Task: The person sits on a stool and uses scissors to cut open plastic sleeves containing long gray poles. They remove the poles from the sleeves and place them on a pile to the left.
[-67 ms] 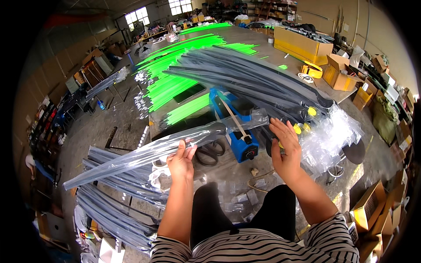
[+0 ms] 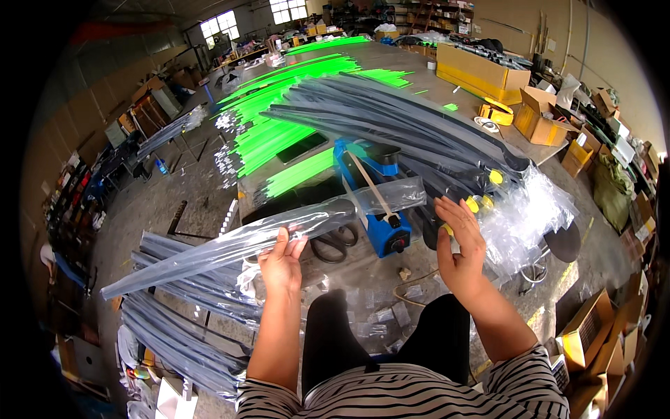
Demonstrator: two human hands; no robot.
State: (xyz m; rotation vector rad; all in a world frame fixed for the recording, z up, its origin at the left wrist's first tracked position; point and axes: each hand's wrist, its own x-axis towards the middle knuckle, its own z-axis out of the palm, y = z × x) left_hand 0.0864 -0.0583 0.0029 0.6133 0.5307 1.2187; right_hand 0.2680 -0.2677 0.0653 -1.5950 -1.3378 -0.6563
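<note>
A long clear plastic sleeve (image 2: 230, 246) with a dark, rounded-ended piece inside slants across the front of the table. My left hand (image 2: 281, 265) grips it near its middle, thumb on top. Its loose right end lies across a blue heat sealer (image 2: 388, 236), whose arm is raised. My right hand (image 2: 462, 244) is just right of that end, fingers stretched out, apart from the sleeve and holding nothing. Black-handled scissors (image 2: 333, 246) lie partly under the sleeve.
A heap of sleeved dark strips (image 2: 398, 115) lies beyond the sealer, beside bright green rods (image 2: 279, 133) and a dark flat rectangle (image 2: 302, 148). Crumpled clear plastic (image 2: 530, 216) is at right. More wrapped strips (image 2: 181, 342) lie lower left. Cardboard boxes (image 2: 544, 115) stand at back right.
My right hand has shifted slightly right, away from the sleeve's end. My left hand has slid a little left and toward me, with the sleeve end drawn slightly left.
</note>
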